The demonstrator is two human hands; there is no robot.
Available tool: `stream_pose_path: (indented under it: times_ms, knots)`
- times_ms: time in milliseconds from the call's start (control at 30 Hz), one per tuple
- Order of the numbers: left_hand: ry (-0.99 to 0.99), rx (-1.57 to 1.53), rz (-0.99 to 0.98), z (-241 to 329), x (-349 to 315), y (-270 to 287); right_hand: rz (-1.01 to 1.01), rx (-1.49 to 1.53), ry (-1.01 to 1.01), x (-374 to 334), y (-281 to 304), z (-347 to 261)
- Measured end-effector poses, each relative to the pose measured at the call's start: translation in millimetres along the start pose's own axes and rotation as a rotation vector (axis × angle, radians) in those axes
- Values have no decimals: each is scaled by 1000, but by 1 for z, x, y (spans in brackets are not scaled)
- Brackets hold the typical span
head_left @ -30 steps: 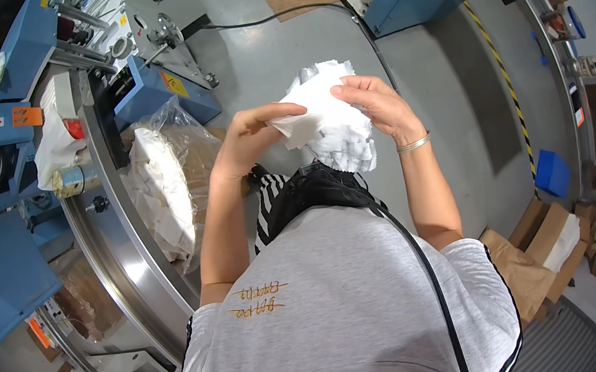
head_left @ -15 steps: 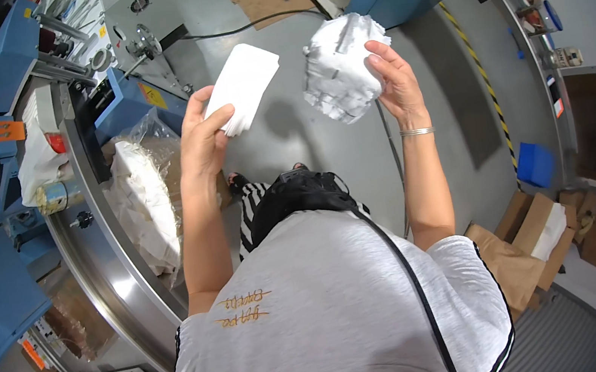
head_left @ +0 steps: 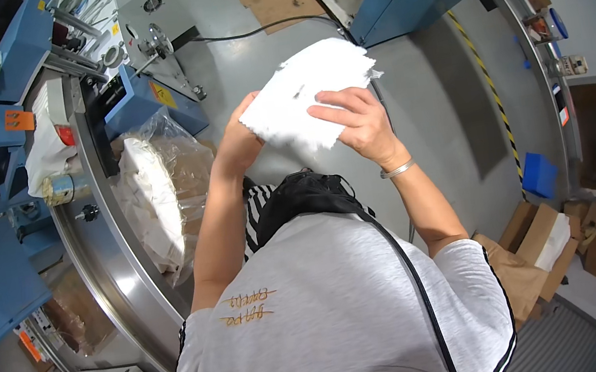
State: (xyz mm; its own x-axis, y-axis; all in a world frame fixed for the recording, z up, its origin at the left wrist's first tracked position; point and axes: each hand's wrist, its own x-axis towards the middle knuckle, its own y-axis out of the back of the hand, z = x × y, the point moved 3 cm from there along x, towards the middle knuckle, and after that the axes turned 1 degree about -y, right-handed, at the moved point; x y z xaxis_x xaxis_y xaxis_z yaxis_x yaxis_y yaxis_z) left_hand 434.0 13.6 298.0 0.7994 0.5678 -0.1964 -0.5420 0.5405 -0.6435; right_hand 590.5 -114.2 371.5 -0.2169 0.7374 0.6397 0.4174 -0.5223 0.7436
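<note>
We could drop the paper point(head_left: 298, 75) if our left hand point(head_left: 237, 143), gripping its left edge, slackens; right hand point(head_left: 368, 129) atop it, pinch unclear

two grips point(head_left: 365, 129), one white bundle point(head_left: 285, 105), one blue bin point(head_left: 540, 175)

Both arms reach forward, elbows bent, the left forearm point(head_left: 214, 232) and right forearm point(head_left: 431, 201) angling inward. The left hand point(head_left: 239, 139) is raised, its fingers mostly hidden. The right hand point(head_left: 366, 128) turns inward, back up, digits stretched leftward and slightly parted.
</note>
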Motion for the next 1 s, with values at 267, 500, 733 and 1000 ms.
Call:
stream_pose_path:
  times_ms: [267, 500, 733, 1000]
  knots:
    - [43, -2, 23, 1, -3, 11, 61, -17, 21, -14, -5, -6]
    - [5, 10, 104, 3, -2, 13, 242, -26, -59, -18, -1, -4]
    - [-7, -107, 120, 4, 1, 12, 62, 128, -138, -6, 3, -4]
    - [126, -94, 125, 21, 2, 4, 29, -38, -246, 21, 14, 1]
